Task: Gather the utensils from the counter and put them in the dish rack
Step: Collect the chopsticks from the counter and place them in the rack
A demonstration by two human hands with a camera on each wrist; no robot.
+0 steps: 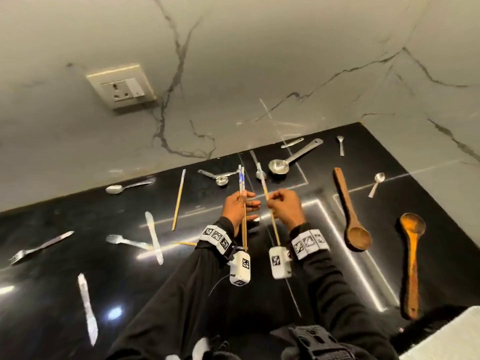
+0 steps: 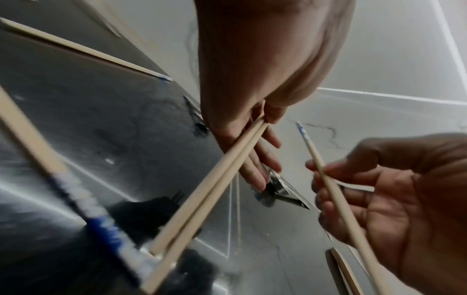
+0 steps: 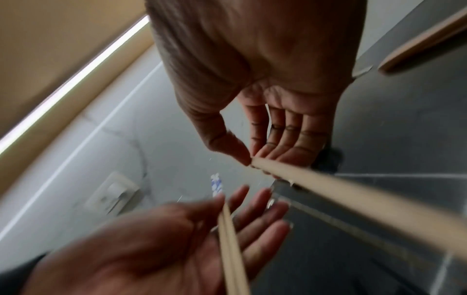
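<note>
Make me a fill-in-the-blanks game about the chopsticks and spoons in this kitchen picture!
1. The left hand holds ____ chopsticks.
2. The right hand pinches ____ chopstick.
3. The two big spoons lying to the right of the hands are made of ____.
4. The counter under the utensils is coloured ____.

Missing words: two; one; wood; black

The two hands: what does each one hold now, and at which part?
The left hand pinches two chopsticks near the middle of their length. The right hand holds one chopstick in its fingers, also around mid-length.
</note>
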